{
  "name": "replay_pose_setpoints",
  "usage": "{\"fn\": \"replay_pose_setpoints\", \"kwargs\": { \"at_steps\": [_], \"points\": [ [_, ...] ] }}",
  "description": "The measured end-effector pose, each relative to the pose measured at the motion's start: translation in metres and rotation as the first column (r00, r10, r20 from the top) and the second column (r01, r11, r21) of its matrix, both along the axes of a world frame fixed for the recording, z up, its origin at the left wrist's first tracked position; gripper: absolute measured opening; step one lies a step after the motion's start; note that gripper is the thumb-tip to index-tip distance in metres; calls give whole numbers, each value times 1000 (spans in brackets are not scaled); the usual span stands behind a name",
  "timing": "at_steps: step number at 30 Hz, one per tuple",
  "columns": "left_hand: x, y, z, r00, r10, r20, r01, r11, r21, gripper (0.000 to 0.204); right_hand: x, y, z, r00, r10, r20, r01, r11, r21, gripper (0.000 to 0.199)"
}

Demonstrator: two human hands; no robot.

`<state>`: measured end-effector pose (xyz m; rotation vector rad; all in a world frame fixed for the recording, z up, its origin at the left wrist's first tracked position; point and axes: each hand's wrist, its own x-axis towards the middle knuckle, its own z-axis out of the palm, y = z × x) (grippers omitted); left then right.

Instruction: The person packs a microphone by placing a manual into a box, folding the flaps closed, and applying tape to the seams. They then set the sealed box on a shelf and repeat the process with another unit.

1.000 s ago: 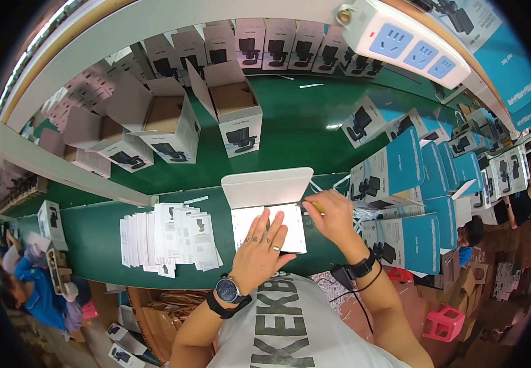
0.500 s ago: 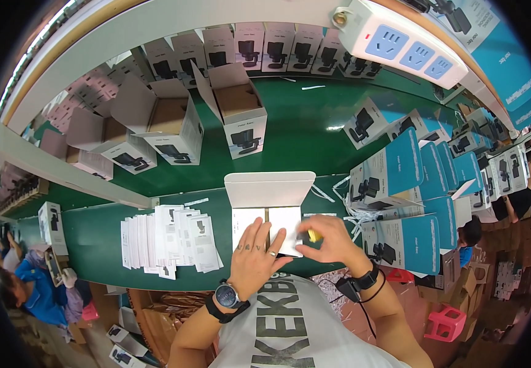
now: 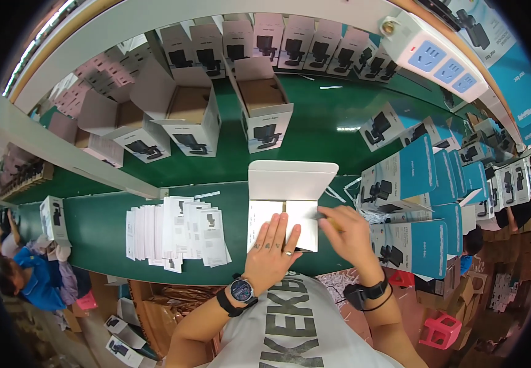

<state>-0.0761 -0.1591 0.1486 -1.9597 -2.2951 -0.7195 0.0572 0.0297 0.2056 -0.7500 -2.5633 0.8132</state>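
Our left hand lies outstretched on the white box; at its right, our right hand seemingly pinches a small tool.

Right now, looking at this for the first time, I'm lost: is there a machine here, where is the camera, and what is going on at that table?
No machine is at work here: a person works bare-handed. The view comes from a wide fisheye camera worn on that person's head, looking down, so straight edges bend near the rim.

The left hand lies flat on a white box with its lid raised. The right hand, beside the box, pinches a small item, mostly hidden.

On the green table, paper leaflets lie to the left, and blue-and-white boxes stand to the right. Farther back are open cartons.
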Motion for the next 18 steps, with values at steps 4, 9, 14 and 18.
{"fn": "replay_pose_setpoints", "kwargs": {
  "at_steps": [4,9,14,18],
  "points": [
    [10,-11,-16,1000,-1,-18,1,1000,13,66,-82,-40,-3,974,168,-150,-130,964,233,21],
    [0,-25,-18,1000,-5,-28,7,998,67,55,-109,-67,-14,984,86,-154,-35,951,308,13],
    [-5,-37,-18,998,-24,-50,31,991,127,56,-108,-75,-23,972,121,-203,-61,958,280,13],
    [-2,-34,-14,999,1,-45,4,995,100,57,-112,-61,-17,943,267,-197,-208,938,277,13]
  ]
}}
